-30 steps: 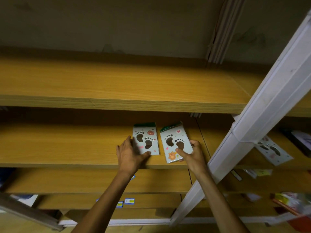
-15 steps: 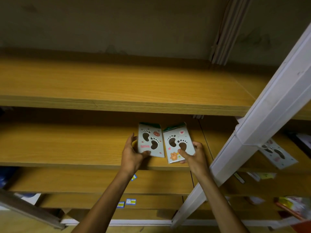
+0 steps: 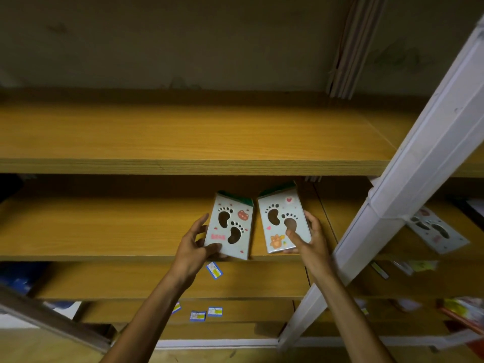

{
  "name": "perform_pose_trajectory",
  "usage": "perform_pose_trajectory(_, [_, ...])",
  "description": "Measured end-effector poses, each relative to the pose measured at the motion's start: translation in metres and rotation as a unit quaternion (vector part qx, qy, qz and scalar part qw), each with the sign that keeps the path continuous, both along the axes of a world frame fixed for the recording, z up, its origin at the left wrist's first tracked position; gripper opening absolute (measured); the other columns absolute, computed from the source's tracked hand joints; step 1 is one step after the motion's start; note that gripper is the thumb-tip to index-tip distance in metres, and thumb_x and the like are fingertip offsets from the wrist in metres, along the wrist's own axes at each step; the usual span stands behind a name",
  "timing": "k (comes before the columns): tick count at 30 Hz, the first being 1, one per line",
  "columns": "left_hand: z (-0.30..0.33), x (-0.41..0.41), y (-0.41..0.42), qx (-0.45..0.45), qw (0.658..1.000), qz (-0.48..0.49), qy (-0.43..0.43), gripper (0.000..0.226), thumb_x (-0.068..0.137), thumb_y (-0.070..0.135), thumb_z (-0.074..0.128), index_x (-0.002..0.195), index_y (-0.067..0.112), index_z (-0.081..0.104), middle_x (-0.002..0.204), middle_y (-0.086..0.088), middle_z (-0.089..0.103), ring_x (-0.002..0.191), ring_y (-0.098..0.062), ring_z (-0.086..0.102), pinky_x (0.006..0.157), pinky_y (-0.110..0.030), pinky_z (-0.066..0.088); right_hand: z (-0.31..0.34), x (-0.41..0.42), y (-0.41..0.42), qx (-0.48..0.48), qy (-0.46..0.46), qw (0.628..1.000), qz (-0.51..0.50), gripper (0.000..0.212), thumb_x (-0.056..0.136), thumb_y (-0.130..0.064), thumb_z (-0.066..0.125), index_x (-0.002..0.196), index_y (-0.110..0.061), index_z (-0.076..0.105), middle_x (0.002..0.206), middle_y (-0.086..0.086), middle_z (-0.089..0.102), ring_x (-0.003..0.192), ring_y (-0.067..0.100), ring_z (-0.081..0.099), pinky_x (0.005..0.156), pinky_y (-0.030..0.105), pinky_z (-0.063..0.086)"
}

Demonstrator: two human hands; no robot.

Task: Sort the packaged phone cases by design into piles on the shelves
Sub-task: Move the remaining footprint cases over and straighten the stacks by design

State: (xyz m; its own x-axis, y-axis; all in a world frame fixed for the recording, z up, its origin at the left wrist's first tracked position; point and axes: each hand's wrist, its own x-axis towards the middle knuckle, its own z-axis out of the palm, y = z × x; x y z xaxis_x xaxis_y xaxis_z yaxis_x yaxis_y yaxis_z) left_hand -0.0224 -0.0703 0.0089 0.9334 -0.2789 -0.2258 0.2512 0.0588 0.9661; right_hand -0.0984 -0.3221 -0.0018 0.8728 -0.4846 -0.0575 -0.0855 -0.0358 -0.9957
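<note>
Packaged phone cases, two of them, both pale grey-white card packs with dark footprint cut-outs and green top flaps, sit at the front edge of the middle orange-brown wooden shelf [image 3: 104, 231]. Left hand [image 3: 193, 247] is closed on the left pack with the red bear sticker [image 3: 230, 226], thumb across its bottom edge, fingers [image 3: 200, 226] behind the left side; the pack looks tilted up off the board. Right hand [image 3: 309, 242] is closed on the right pack with the pink heart and orange bear [image 3: 281, 221], thumb on its face, fingers wrapped round the right edge. The two packs are just beside each other, top corners near touching.

Step looks like comparing designs. Do it well: keep both faces toward the eyes, check the stickers and not the footprints, since the footprints match and the small art differs. Likely two separate piles, so set them down apart, edges squared, clear of the shelf lip so they can't slide off.

Hard to make out: pink print on the left pack is unreadable. Whether the packs rest on the board or hang in the air is unclear. A third footprint pack [image 3: 437, 231] lies on the shelf right of the white slanted upright post [image 3: 419, 163], blurred, sticker art not legible. Small blue-edged labels [image 3: 214, 270] on lower shelves unreadable. Far right lower items smeared and cut off.
</note>
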Motion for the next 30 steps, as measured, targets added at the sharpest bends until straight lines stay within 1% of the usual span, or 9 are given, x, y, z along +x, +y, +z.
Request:
perform_pose_trajectory(6, [0.006, -0.013, 0.029, -0.015, 0.999, -0.027, -0.01, 0.081, 0.079, -0.017, 0.062, 0.138, 0.034, 0.042, 0.123, -0.002, 0.053, 0.108, -0.032, 0.061, 0.063, -0.039, 0.061, 0.011, -0.024, 0.026, 0.021, -0.024, 0.999, -0.013, 0.064, 0.088, -0.012, 0.066, 0.141, -0.033, 0.037, 0.126, -0.005, 0.057, 0.096, 0.011, 0.068, 0.06, 0.028, 0.059])
perform_pose_trajectory(10, [0.009, -0.021, 0.048, -0.02, 0.998, -0.058, -0.012, 0.077, 0.078, -0.016, 0.063, 0.133, 0.036, 0.046, 0.124, -0.006, 0.054, 0.107, -0.032, 0.062, 0.064, -0.04, 0.061, 0.018, -0.054, 0.042, 0.018, -0.038, 0.998, -0.038, 0.06, 0.089, -0.01, 0.064, 0.138, -0.032, 0.04, 0.128, -0.007, 0.056, 0.107, 0.015, 0.063, 0.063, 0.025, 0.058])
perform_pose_trajectory(13, [0.012, -0.029, 0.057, -0.029, 0.996, -0.085, -0.012, 0.077, 0.077, -0.015, 0.064, 0.131, 0.037, 0.048, 0.122, -0.006, 0.056, 0.103, -0.029, 0.065, 0.064, -0.041, 0.061, 0.024, -0.084, 0.053, 0.02, -0.045, 0.996, -0.07, 0.058, 0.088, -0.009, 0.064, 0.135, -0.034, 0.041, 0.127, -0.013, 0.054, 0.109, 0.017, 0.062, 0.064, 0.028, 0.059])
perform_pose_trajectory(18, [0.019, -0.049, 0.045, -0.043, 0.986, -0.158, -0.009, 0.079, 0.076, -0.015, 0.066, 0.132, 0.039, 0.048, 0.124, -0.002, 0.057, 0.106, -0.03, 0.065, 0.063, -0.041, 0.06, 0.031, -0.142, 0.054, 0.002, -0.058, 0.986, -0.159, 0.056, 0.087, -0.006, 0.065, 0.13, -0.033, 0.043, 0.119, -0.017, 0.054, 0.108, 0.012, 0.058, 0.061, 0.021, 0.057])
perform_pose_trajectory(19, [0.021, -0.055, 0.039, -0.047, 0.984, -0.172, -0.006, 0.079, 0.076, -0.015, 0.065, 0.133, 0.037, 0.048, 0.124, -0.001, 0.057, 0.106, -0.03, 0.064, 0.062, -0.039, 0.06, 0.031, -0.155, 0.051, 0.004, -0.063, 0.981, -0.183, 0.056, 0.085, -0.007, 0.068, 0.129, -0.033, 0.045, 0.12, -0.015, 0.055, 0.109, 0.014, 0.058, 0.063, 0.024, 0.059])
perform_pose_trajectory(22, [0.029, -0.077, 0.017, -0.054, 0.975, -0.218, -0.006, 0.079, 0.076, -0.017, 0.064, 0.134, 0.034, 0.047, 0.121, -0.001, 0.059, 0.1, -0.025, 0.066, 0.058, -0.033, 0.059, 0.031, -0.196, 0.041, 0.021, -0.083, 0.965, -0.247, 0.067, 0.072, -0.015, 0.079, 0.128, -0.034, 0.05, 0.125, -0.009, 0.057, 0.114, 0.021, 0.058, 0.078, 0.045, 0.059])
perform_pose_trajectory(25, [0.036, -0.1, -0.011, -0.057, 0.961, -0.269, -0.015, 0.075, 0.076, -0.016, 0.064, 0.128, 0.035, 0.049, 0.116, 0.001, 0.063, 0.091, -0.015, 0.07, 0.057, -0.03, 0.058, 0.033, -0.233, 0.028, 0.025, -0.102, 0.948, -0.3, 0.062, 0.078, -0.007, 0.073, 0.129, -0.035, 0.053, 0.122, -0.007, 0.061, 0.111, 0.024, 0.061, 0.075, 0.047, 0.06])
perform_pose_trajectory(28, [0.04, -0.121, -0.045, -0.07, 0.947, -0.312, -0.017, 0.072, 0.074, -0.018, 0.065, 0.122, 0.035, 0.052, 0.116, 0.0, 0.064, 0.091, -0.009, 0.07, 0.059, -0.033, 0.059, 0.034, -0.264, 0.013, 0.01, -0.11, 0.938, -0.329, 0.057, 0.084, -0.003, 0.065, 0.129, -0.036, 0.053, 0.122, -0.007, 0.061, 0.11, 0.024, 0.062, 0.071, 0.053, 0.059])
perform_pose_trajectory(30, [0.041, -0.133, -0.071, -0.079, 0.94, -0.333, -0.011, 0.072, 0.074, -0.018, 0.065, 0.125, 0.031, 0.053, 0.118, 0.0, 0.064, 0.094, -0.008, 0.07, 0.059, -0.035, 0.06, 0.032, -0.282, 0.0, 0.013, -0.111, 0.929, -0.352, 0.058, 0.086, -0.003, 0.064, 0.132, -0.035, 0.051, 0.124, -0.005, 0.06, 0.108, 0.024, 0.063, 0.069, 0.053, 0.059])
